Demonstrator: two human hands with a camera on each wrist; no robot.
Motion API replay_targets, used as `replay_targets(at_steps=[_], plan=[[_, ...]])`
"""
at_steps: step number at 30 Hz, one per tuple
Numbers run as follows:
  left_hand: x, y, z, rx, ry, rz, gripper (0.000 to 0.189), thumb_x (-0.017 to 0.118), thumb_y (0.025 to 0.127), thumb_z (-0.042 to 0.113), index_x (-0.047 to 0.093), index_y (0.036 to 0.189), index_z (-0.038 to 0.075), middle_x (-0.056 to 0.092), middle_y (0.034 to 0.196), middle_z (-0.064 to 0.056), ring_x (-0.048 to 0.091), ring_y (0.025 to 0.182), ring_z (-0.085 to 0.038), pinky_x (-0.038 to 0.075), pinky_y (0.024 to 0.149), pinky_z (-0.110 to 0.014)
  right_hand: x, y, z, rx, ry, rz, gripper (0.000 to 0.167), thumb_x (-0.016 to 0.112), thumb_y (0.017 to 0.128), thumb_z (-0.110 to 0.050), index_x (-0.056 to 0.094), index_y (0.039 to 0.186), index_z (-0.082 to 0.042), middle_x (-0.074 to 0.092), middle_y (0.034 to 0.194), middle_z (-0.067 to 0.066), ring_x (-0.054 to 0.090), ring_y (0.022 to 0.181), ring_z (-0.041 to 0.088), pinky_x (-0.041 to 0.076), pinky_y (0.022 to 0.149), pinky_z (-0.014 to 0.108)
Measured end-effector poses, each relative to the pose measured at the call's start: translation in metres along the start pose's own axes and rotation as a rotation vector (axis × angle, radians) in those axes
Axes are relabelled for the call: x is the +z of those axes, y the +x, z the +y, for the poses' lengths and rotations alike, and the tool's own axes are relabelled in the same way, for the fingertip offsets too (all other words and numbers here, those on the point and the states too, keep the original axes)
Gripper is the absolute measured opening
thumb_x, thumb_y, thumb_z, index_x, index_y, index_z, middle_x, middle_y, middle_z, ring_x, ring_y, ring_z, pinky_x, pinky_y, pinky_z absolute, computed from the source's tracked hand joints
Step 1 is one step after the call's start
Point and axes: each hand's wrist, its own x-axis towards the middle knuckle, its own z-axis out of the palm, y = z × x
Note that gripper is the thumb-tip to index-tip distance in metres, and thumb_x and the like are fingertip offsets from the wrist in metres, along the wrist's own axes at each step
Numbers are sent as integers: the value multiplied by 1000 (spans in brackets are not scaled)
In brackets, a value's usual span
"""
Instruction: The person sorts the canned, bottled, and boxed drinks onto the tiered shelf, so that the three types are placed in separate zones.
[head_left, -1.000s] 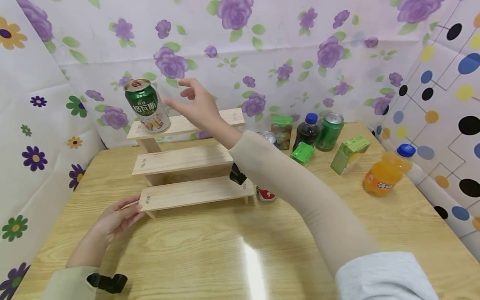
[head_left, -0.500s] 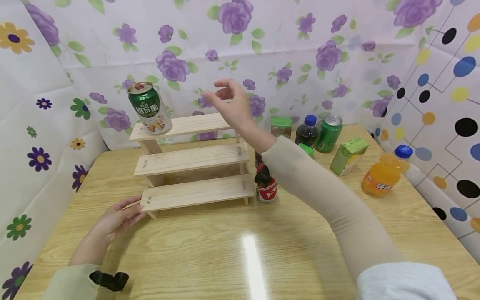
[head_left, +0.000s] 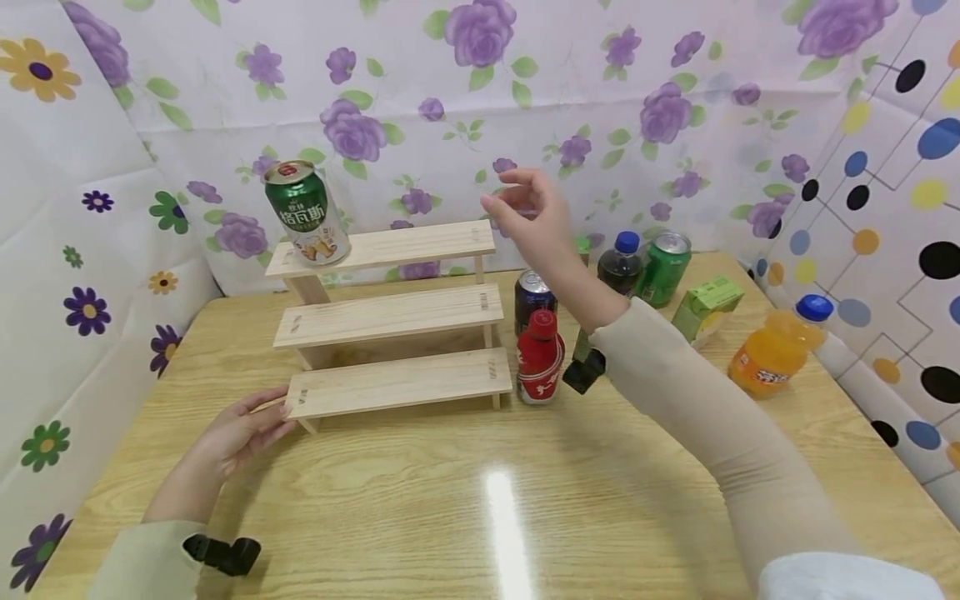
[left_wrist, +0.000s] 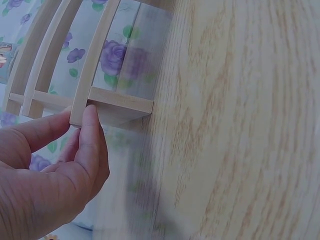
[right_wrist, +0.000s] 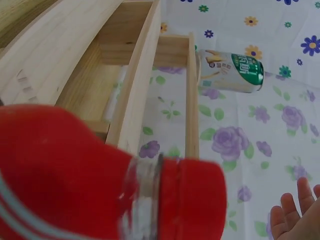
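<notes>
A three-step wooden display shelf [head_left: 397, 385] stands on the table. On the left end of its top step sits a green and white drink can [head_left: 306, 215], upright. My left hand [head_left: 240, 435] pinches the left end of the lowest step; in the left wrist view the thumb and fingertips grip the board's edge [left_wrist: 93, 65]. My right hand [head_left: 534, 218] hovers, loosely curved and holding nothing, just past the top step's right end. Beneath that forearm a red-capped bottle [head_left: 540, 367] stands by the lowest step; its red cap [right_wrist: 195, 200] looms close in the right wrist view.
A dark blue can [head_left: 531, 296] stands behind the red bottle. Farther right are a cola bottle [head_left: 621, 262], a green can [head_left: 663, 268], a green juice carton [head_left: 708, 307] and an orange soda bottle [head_left: 772, 354]. Patterned cloth [head_left: 420, 75] hangs behind the table.
My right hand has moved right, away from the can on the top step to beyond the step's right end. The red bottle has come into full view. My left hand keeps its grip.
</notes>
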Motion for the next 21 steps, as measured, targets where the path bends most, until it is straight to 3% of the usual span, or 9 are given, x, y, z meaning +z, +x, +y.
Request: replay_targets(at_steps=[9, 13, 21], plan=[[-2, 1, -1, -2, 13, 10, 26, 54, 94, -3, 61, 99, 22, 62, 97, 0, 66, 87, -10, 57, 82, -19, -35, -15, 4, 52, -45, -31, 50, 69, 87, -17, 47, 132, -10, 58, 115, 6, 51, 113, 21, 46, 99, 36], [-2, 1, -1, -7, -11, 5, 27, 53, 95, -4, 62, 98, 22, 63, 97, -1, 66, 87, -10, 58, 82, -19, -51, -21, 9, 23, -96, -43, 58, 68, 88, -17, 43, 139, -13, 53, 131, 10, 46, 121, 21, 41, 106, 40], [-3, 1, 0, -11, -22, -5, 28, 52, 95, -4, 62, 99, 22, 63, 98, -1, 66, 88, -11, 58, 83, -20, -81, -29, 23, 40, -205, 3, 70, 71, 86, -24, 35, 146, -20, 40, 148, 3, 37, 132, 19, 33, 114, 39]])
